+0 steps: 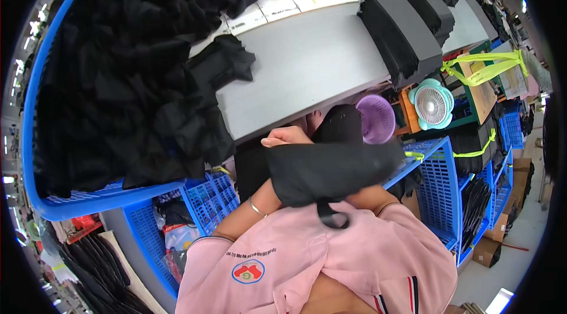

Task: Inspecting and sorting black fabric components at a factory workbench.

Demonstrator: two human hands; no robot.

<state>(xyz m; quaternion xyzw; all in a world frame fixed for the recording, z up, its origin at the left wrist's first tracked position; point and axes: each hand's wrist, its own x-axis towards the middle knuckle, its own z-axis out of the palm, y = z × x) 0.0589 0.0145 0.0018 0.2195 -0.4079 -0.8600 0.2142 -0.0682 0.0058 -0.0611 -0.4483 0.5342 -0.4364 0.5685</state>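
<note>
My left hand (287, 136) is closed on the upper left edge of a black fabric piece (333, 169), held in front of my body. A narrow black strap loop (333, 218) hangs from the lower edge of the fabric, and its right end is blurred by motion. My right forearm (372, 197) reaches up behind the fabric, which hides the right hand and its fingers. Beyond the left hand stands a grey table (295, 57).
A big blue crate (36, 154) heaped with black fabric pieces (130, 77) is at left. Stacks of black cut pieces (401, 33) lie on the table's far right. A purple basket (378, 119), a small turquoise fan (432, 104) and blue crates (440, 196) stand at right.
</note>
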